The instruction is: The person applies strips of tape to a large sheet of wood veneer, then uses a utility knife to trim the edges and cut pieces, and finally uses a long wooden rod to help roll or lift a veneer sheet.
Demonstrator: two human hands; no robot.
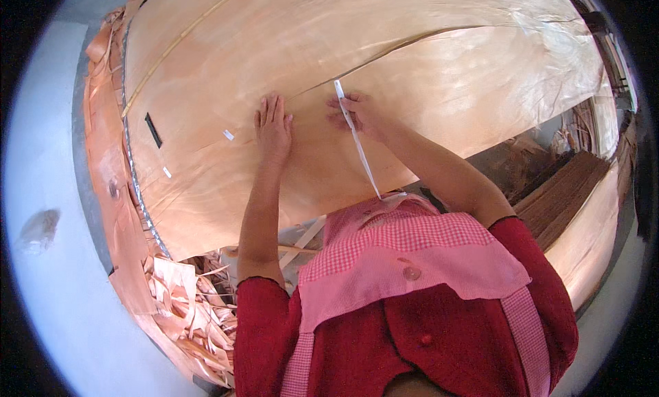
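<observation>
The right hand (357, 114) pinches the tape (360, 152), which trails back from it, likely light, limp, best held near an end, while the left hand (274, 133) lies flat, open, on the probably brittle sheet (213, 191) beneath both.

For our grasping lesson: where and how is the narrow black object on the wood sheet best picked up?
Probably pinch the black object mid-length, across its narrow width, from above with the nearer left hand: it lies flat on the wood sheet, long and thin.
</observation>
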